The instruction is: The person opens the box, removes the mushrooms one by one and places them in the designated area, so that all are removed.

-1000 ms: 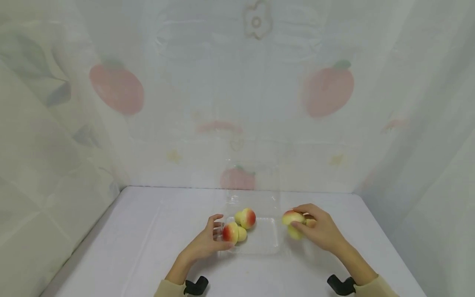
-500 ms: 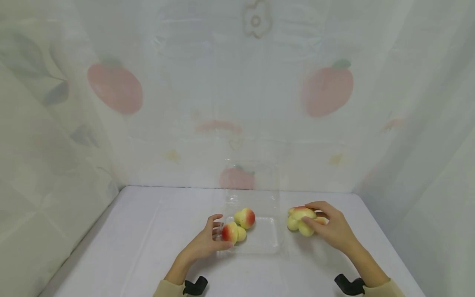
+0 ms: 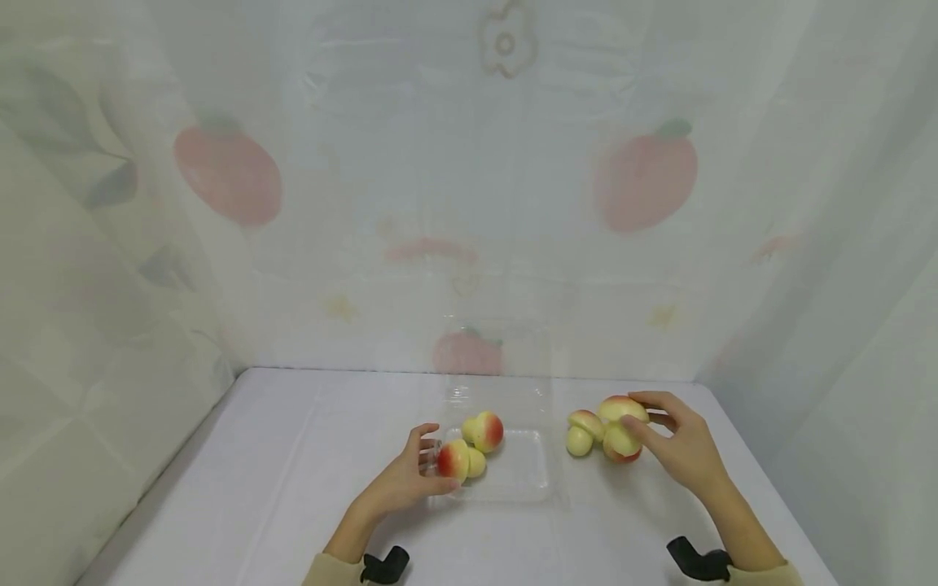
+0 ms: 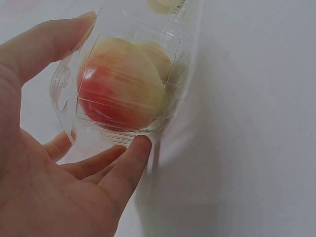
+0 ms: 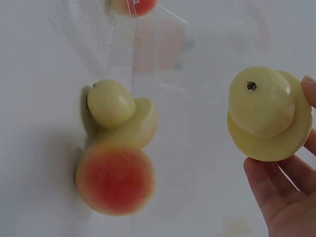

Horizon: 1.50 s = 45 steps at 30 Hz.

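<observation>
My left hand [image 3: 410, 476] grips the left side of a clear plastic clamshell box [image 3: 528, 464], its thumb and fingers at opposite sides in the left wrist view. Inside that box lie two toy mushrooms with yellow stems and red-yellow caps, a nearer mushroom [image 3: 454, 460] and a farther mushroom [image 3: 487, 431]. Right of the box, my right hand [image 3: 681, 443] holds a third such mushroom [image 5: 261, 103] by its cap, stem facing the right wrist camera. Below and left of it, a mushroom [image 5: 111, 106] and a red-capped mushroom [image 5: 116, 178] lie touching on the table.
The box's transparent lid [image 3: 498, 399] stands raised at the back. A white cloth covers the table [image 3: 293, 456]. Pale curtains with printed fruit [image 3: 648, 183] enclose the back and both sides.
My right hand has moved right, carrying a mushroom along. The leftmost mushroom on the table now shows free of that hand. My left hand and the box have stayed put.
</observation>
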Motion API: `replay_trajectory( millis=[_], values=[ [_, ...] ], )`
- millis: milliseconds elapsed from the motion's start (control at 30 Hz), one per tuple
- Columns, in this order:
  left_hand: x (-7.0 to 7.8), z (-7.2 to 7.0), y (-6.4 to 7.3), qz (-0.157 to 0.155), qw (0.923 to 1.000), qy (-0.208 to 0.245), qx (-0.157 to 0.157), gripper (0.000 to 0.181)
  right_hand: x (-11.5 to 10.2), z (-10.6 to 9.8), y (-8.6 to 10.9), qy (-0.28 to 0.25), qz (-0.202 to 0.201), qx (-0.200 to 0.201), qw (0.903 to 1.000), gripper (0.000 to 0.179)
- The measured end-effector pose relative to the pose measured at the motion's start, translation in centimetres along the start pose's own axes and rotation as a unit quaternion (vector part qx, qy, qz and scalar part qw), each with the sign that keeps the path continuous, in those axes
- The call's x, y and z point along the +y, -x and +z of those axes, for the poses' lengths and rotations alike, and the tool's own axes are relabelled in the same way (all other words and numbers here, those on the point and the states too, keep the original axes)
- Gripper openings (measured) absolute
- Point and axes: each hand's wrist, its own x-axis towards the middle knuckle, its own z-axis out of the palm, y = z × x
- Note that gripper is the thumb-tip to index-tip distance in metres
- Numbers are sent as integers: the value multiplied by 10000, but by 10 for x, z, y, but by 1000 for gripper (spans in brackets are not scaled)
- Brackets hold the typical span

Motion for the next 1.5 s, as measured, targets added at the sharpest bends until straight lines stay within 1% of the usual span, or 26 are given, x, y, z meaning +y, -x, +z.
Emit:
replay_trajectory(
  millis=[300, 533, 767, 1033, 1333, 1500],
  values=[
    [0, -1, 0, 51, 10000, 65, 11, 102, 12, -13, -3, 22, 52, 229, 9997, 33],
    [-1, -1, 0, 20, 10000, 86, -16, 102, 21, -23, -4, 44, 318, 149, 9994, 33],
    [-1, -1, 0, 7, 10000, 62, -1, 102, 28, -29, -5, 382, 473, 113, 9981, 33],
    [-2, -1, 0, 27, 10000, 64, 2, 101, 42, -31, -6, 389, 571, 131, 9975, 33],
    [-1, -1, 0, 10, 10000, 62, -7, 102, 67, -30, 0, 562, 970, 100, 9936, 37],
    [0, -1, 0, 9, 10000, 17, -8, 102, 75, -28, 3, 680, 1188, 103, 9905, 40]
  ],
)
